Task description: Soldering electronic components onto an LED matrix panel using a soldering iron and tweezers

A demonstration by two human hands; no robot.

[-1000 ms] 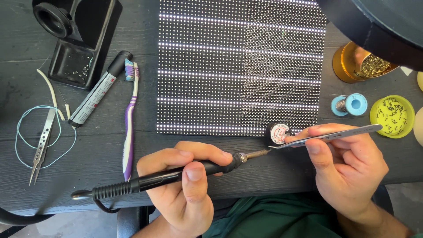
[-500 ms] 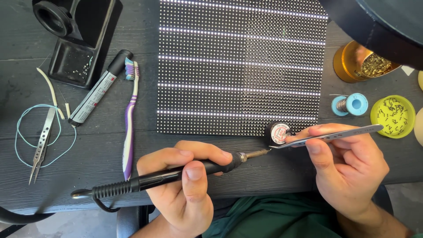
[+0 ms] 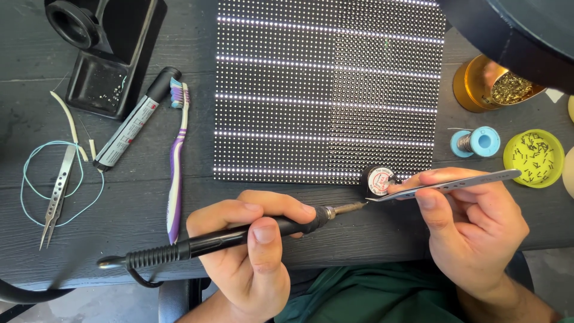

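Your left hand [image 3: 251, 251] grips a soldering iron [image 3: 239, 236]; your right hand [image 3: 472, 230] pinches tweezers [image 3: 448, 184]. At 3 o'clock, a yellow tub [image 3: 533, 158] holds tiny dark bits, too small to identify.

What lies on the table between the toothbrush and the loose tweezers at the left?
In the head view, a black and white marker pen lies slanted between the toothbrush and the tweezers, with part of a thin blue wire loop beside the tweezers.

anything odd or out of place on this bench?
Mostly tidy. One oddity: a purple-and-white toothbrush lies among the tools, left of the black LED matrix panel. Loose teal wire loops around spare steel tweezers. Left hand grips the black soldering iron; right hand holds silver tweezers.
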